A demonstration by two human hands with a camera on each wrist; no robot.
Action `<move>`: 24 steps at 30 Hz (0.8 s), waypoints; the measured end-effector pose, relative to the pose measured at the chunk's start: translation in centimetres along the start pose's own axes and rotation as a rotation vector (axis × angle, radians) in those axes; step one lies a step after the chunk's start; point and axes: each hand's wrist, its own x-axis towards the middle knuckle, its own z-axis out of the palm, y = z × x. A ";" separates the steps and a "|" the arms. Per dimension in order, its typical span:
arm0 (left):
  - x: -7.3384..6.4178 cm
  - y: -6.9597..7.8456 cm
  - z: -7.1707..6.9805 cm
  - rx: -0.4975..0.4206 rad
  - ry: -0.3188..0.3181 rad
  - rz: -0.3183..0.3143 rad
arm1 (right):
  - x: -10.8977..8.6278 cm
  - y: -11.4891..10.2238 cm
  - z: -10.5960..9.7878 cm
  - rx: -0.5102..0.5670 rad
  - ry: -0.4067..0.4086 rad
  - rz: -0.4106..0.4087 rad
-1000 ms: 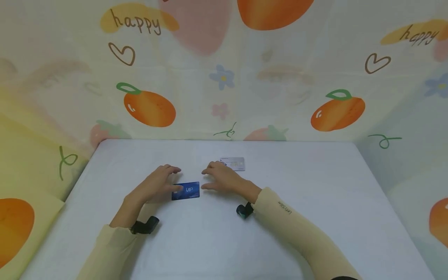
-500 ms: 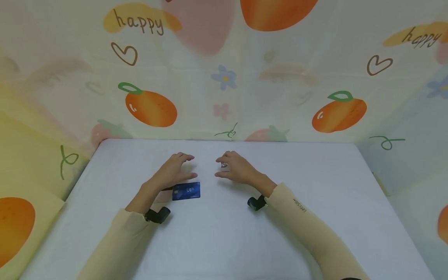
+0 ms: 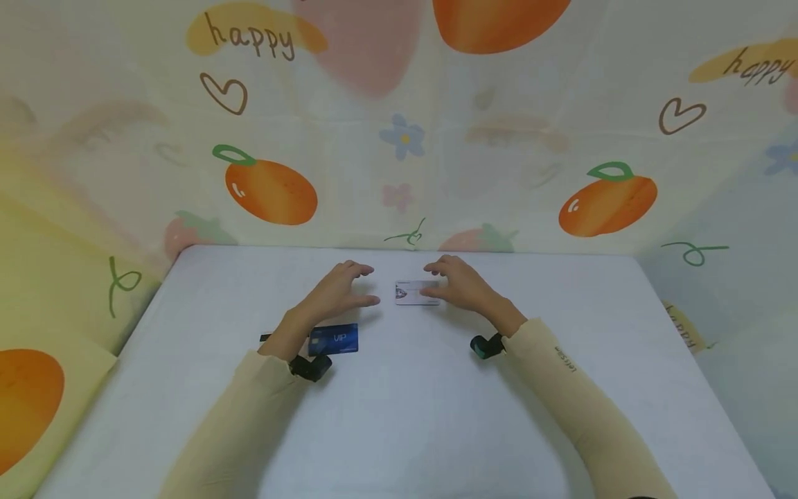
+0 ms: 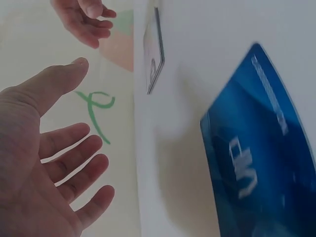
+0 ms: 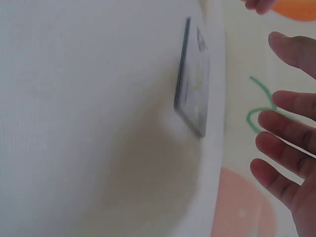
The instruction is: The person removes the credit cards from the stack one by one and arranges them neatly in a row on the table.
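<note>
A pale silver card [image 3: 408, 293] lies on the table toward the back, and its edge shows dark stripes in the right wrist view. My left hand [image 3: 337, 290] is to its left, fingers spread and thumb apart, holding nothing. On the other side my right hand [image 3: 466, 285] hovers with loosely bent fingers, its thumb overlapping the card in the head view. Nearer the front lies a dark blue card [image 3: 334, 339] printed "VIP", partly behind my left wrist. The blue card [image 4: 256, 153] looms large in the left wrist view, below the open palm.
A dark strip [image 3: 266, 337] shows just left of my left wrist, mostly hidden by the forearm. The white table [image 3: 399, 416] ends at the back against a curtain [image 3: 349, 187] printed with fruit. Each wrist wears a black camera, such as the left one [image 3: 312, 368].
Both hands have moved right and toward the back, away from the blue card, and are further apart. The silver card, earlier mostly covered by the right hand, now shows between them.
</note>
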 end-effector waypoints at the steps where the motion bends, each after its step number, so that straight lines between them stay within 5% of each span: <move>1: 0.2 0.1 0.2 -0.006 -0.004 -0.002 | 0.0 0.4 -0.1 -0.005 0.002 0.006; 9: 2.1 0.9 1.8 -0.035 -0.025 -0.011 | 0.0 1.9 0.4 -0.024 -0.033 0.052; 24: 4.0 1.4 4.8 0.030 -0.053 -0.045 | -0.1 3.1 2.2 -0.100 -0.021 0.003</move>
